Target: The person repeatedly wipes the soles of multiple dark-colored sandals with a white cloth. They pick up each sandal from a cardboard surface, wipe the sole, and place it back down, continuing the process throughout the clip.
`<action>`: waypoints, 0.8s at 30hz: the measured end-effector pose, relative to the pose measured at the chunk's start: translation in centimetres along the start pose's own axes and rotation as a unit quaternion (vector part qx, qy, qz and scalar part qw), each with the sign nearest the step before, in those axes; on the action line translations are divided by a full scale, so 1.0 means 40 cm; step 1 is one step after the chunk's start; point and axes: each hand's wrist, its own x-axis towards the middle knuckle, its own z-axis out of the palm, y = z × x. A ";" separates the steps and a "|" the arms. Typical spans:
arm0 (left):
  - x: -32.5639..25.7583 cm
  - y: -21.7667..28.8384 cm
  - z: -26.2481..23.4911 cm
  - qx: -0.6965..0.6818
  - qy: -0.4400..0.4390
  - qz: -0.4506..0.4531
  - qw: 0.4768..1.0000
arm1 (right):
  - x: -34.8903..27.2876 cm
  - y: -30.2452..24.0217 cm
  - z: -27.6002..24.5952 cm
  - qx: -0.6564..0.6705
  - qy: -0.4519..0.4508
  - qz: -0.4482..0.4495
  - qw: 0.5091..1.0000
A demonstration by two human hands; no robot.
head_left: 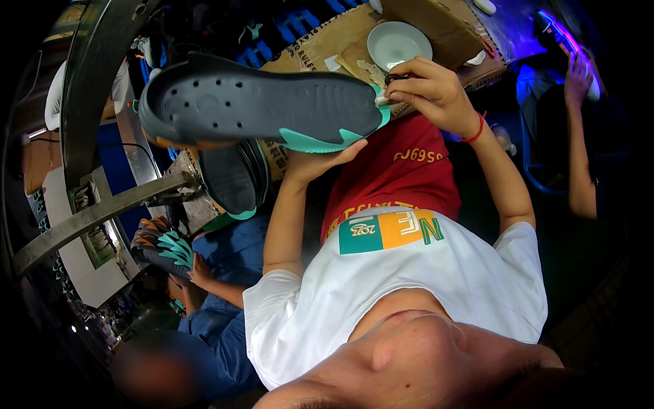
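A large dark grey shoe sole (272, 102) with teal trim and small holes at its left end lies across the upper middle. My left hand (323, 162) holds it from below, fingers under the teal-trimmed edge. My right hand (432, 92) pinches a small dark tool (396, 78) at the sole's right end. Its pale tip (383, 101) touches the teal rim there; fingers partly hide the tool, so I cannot tell its kind. Just beyond the right hand, a white bowl (400, 42) stands on cardboard (320, 46).
More dark soles (235, 178) are stacked below the held one. A curved metal frame (102, 221) crosses the left side. At lower left a co-worker's hands (197, 273) hold several soles (163, 244). Another person's hand (578, 78) is at the right, beside a purple-lit object (562, 37).
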 end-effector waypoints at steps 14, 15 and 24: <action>0.035 -0.053 0.034 -0.467 0.069 0.054 0.880 | 0.014 -0.017 0.036 0.203 -0.029 0.061 0.977; 0.050 -0.083 0.047 -0.477 0.054 0.082 0.873 | 0.009 -0.010 0.037 0.187 -0.041 0.053 0.980; 0.077 -0.208 0.081 -0.292 0.118 0.233 0.920 | 0.034 -0.013 0.026 0.201 -0.109 -0.008 0.973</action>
